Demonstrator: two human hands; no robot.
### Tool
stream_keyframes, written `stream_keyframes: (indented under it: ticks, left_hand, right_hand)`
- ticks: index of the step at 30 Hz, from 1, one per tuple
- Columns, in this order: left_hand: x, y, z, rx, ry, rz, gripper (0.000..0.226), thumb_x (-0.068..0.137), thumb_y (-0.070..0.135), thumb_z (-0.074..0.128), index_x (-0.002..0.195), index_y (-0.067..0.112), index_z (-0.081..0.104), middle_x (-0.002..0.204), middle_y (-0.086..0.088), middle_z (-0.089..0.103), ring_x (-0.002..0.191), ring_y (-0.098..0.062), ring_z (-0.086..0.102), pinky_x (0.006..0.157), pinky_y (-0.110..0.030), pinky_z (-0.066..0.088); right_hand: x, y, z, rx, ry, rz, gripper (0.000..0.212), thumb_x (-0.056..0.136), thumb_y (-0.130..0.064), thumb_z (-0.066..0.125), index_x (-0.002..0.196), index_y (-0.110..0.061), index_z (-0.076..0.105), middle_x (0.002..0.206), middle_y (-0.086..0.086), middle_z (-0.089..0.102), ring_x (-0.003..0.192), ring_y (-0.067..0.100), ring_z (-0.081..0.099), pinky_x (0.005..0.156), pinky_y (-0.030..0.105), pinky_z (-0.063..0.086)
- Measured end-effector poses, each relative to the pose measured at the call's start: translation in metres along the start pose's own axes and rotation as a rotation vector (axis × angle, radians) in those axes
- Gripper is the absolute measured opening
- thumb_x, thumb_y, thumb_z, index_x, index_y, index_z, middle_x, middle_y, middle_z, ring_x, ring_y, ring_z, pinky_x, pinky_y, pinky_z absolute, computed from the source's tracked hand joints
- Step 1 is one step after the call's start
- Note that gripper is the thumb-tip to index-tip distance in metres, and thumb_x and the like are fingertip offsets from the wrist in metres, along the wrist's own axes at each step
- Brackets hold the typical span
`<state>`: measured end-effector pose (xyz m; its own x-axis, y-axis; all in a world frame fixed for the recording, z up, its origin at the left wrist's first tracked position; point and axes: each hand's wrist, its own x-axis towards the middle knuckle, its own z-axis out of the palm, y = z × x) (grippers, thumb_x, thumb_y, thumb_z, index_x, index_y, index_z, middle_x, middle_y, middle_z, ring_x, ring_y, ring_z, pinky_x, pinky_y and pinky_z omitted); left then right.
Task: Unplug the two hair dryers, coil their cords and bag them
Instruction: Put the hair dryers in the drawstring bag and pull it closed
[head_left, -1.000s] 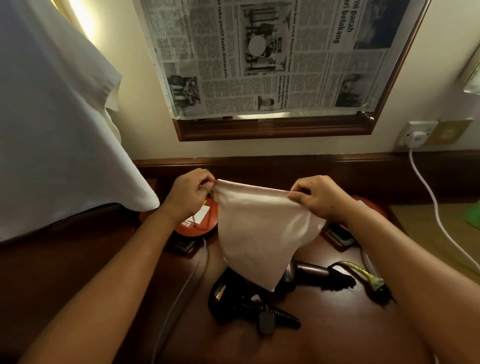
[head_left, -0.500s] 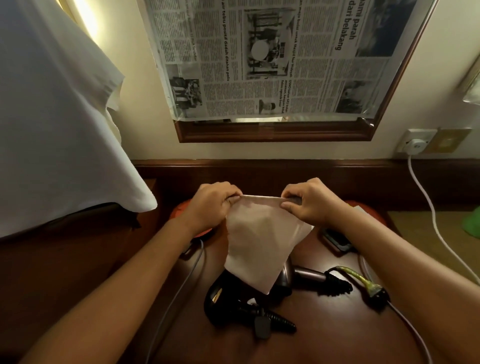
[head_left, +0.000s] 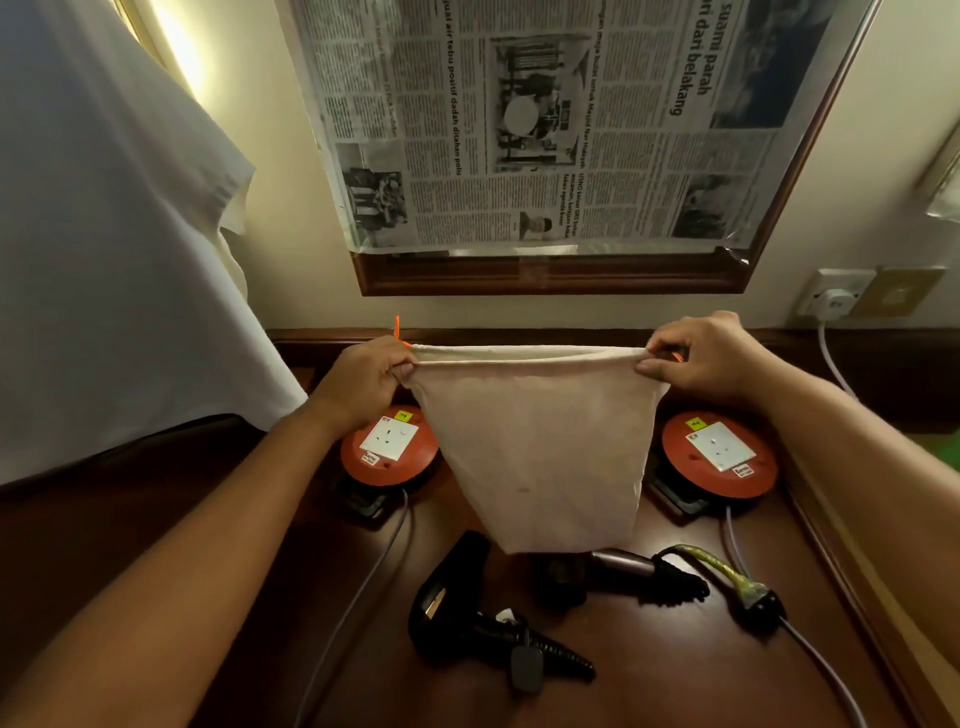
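Above the dark wooden worktop (head_left: 675, 691), going from the left, a white cloth (head_left: 104, 249) hangs over the far left side. Next comes the left hand (head_left: 363, 384), its grip pinching the left end of the mouth of a cream cloth bag (head_left: 540, 447); a short orange cord end (head_left: 397, 328) sticks up by its knuckles. Below that hand an orange extension reel (head_left: 387, 452) with a white socket face lies flat on the worktop, a grey cable (head_left: 358, 597) trailing from it toward the camera. The bag hangs in the air between both hands, its mouth stretched wide and its narrow bottom hanging just above the two dryers. Under it, a black hair dryer (head_left: 457, 608) lies on the worktop with its ribbed cord end and plug beside it; just to its right lies a second hair dryer (head_left: 618, 569) with a greyish handle, partly hidden by the bag. On the wall behind, newspaper (head_left: 545, 119) covers a wood-framed panel. Right hand (head_left: 706, 358): its grip pinches the right end of the bag mouth. A second orange reel (head_left: 719, 454) sits below it, and a white plug (head_left: 834, 301) sits in a wall socket at far right.
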<state>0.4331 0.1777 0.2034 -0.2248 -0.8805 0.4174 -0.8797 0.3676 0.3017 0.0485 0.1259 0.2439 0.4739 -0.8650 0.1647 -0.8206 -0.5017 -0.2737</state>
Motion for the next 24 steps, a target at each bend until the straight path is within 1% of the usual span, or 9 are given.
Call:
stream_keyframes:
  ticks: [6, 8, 11, 13, 16, 18, 20, 21, 24]
  left_hand:
    - [0.008, 0.023, 0.014, -0.122, 0.017, -0.183, 0.026, 0.091, 0.003, 0.055, 0.115, 0.003, 0.065, 0.113, -0.010, 0.064, 0.102, -0.018, 0.056, 0.087, -0.019, 0.038]
    - [0.012, 0.041, 0.027, -0.166, -0.012, -0.147, 0.038, 0.087, 0.008, 0.057, 0.125, 0.006, 0.060, 0.126, -0.010, 0.060, 0.118, -0.022, 0.053, 0.098, -0.015, 0.031]
    - [0.022, 0.085, 0.049, -0.296, -0.146, -0.105, 0.055, 0.091, 0.024, 0.062, 0.142, 0.014, 0.043, 0.142, -0.005, 0.048, 0.133, -0.017, 0.041, 0.108, -0.017, 0.022]
    - [0.028, 0.110, 0.064, -0.428, -0.165, -0.099, 0.056, 0.092, 0.030, 0.061, 0.143, 0.017, 0.042, 0.136, -0.003, 0.053, 0.125, -0.013, 0.047, 0.105, -0.026, 0.034]
    - [0.034, 0.129, 0.077, -0.508, -0.090, -0.140, 0.033, 0.094, 0.033, 0.058, 0.125, 0.021, 0.057, 0.103, 0.002, 0.055, 0.096, -0.009, 0.054, 0.081, -0.027, 0.040]
    - [0.037, 0.135, 0.079, -0.633, -0.093, -0.145, 0.030, 0.093, 0.036, 0.059, 0.122, 0.032, 0.055, 0.109, 0.003, 0.052, 0.100, -0.008, 0.052, 0.080, -0.024, 0.042]
    - [0.040, 0.141, 0.075, -0.882, -0.144, -0.179, 0.033, 0.092, 0.038, 0.061, 0.124, 0.039, 0.053, 0.125, 0.001, 0.056, 0.115, -0.010, 0.052, 0.093, -0.024, 0.046]
    - [0.042, 0.142, 0.074, -0.942, -0.162, -0.189, 0.029, 0.092, 0.034, 0.061, 0.122, 0.033, 0.058, 0.121, 0.000, 0.061, 0.114, -0.011, 0.056, 0.093, -0.027, 0.048]
    - [0.044, 0.143, 0.070, -0.767, -0.116, -0.172, 0.009, 0.095, 0.019, 0.059, 0.097, 0.015, 0.067, 0.085, 0.003, 0.065, 0.078, -0.006, 0.061, 0.071, -0.024, 0.050]
  right_hand:
    - [0.002, -0.010, 0.001, 0.314, 0.134, 0.100, 0.007, 0.086, -0.017, 0.068, 0.079, -0.019, 0.067, 0.077, 0.002, 0.065, 0.075, 0.020, 0.058, 0.071, 0.036, 0.047]
    - [0.009, -0.022, -0.003, 0.416, 0.145, 0.088, 0.002, 0.086, -0.014, 0.068, 0.084, -0.013, 0.069, 0.082, 0.005, 0.066, 0.076, 0.016, 0.058, 0.073, 0.032, 0.048]
    - [0.020, -0.046, -0.006, 0.513, 0.108, 0.058, 0.011, 0.087, -0.016, 0.068, 0.088, -0.006, 0.070, 0.085, 0.006, 0.068, 0.076, 0.011, 0.058, 0.072, 0.024, 0.047]
    - [0.022, -0.058, -0.006, 0.547, 0.067, 0.043, 0.013, 0.089, -0.018, 0.065, 0.088, -0.007, 0.071, 0.085, 0.006, 0.069, 0.076, 0.011, 0.059, 0.071, 0.022, 0.047]
    - [0.019, -0.063, -0.005, 0.582, 0.034, 0.061, 0.019, 0.092, -0.021, 0.061, 0.090, -0.004, 0.070, 0.083, 0.006, 0.068, 0.072, 0.009, 0.059, 0.065, 0.017, 0.048]
    - [0.013, -0.060, -0.005, 0.629, 0.006, 0.088, 0.021, 0.094, -0.019, 0.058, 0.092, -0.001, 0.069, 0.081, 0.008, 0.066, 0.069, 0.009, 0.057, 0.061, 0.015, 0.047]
    - [0.008, -0.058, -0.005, 0.678, -0.033, 0.101, 0.021, 0.094, -0.018, 0.058, 0.091, 0.000, 0.069, 0.079, 0.006, 0.067, 0.068, 0.010, 0.058, 0.063, 0.019, 0.048]
    - [0.005, -0.056, -0.005, 0.692, -0.042, 0.105, 0.020, 0.094, -0.018, 0.058, 0.090, -0.001, 0.069, 0.078, 0.003, 0.068, 0.068, 0.008, 0.059, 0.064, 0.019, 0.048]
    - [-0.001, -0.052, -0.006, 0.660, -0.037, 0.122, 0.022, 0.093, -0.021, 0.060, 0.087, -0.003, 0.071, 0.079, 0.008, 0.068, 0.070, 0.011, 0.059, 0.069, 0.025, 0.049]
